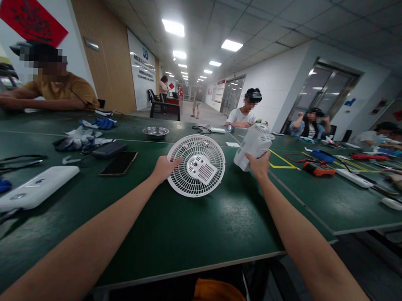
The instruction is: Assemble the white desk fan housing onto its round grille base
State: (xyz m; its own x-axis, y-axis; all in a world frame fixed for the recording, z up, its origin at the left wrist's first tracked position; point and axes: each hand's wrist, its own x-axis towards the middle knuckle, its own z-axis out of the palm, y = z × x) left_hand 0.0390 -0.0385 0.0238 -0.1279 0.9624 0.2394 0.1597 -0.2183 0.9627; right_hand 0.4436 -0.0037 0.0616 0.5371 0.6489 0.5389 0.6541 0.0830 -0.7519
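Note:
My left hand point(165, 169) grips the left rim of a round white fan grille point(206, 186), its slotted hub plate turned toward me. The thumb lies over the ribs and the other fingers are partly hidden. To the right, my right hand point(259, 165) is closed around a white plastic fan housing point(254, 146) with vent slots near its top, held tilted over the table. A gap separates the grille from the housing.
The green table point(197, 239) carries a phone point(118, 164), a white power bank point(36, 187), gloves point(81, 138) and a black case point(109, 149) on the left. Behind the grille stands a metal bowl point(155, 132). An orange multimeter point(318, 170) lies right. Several people sit around.

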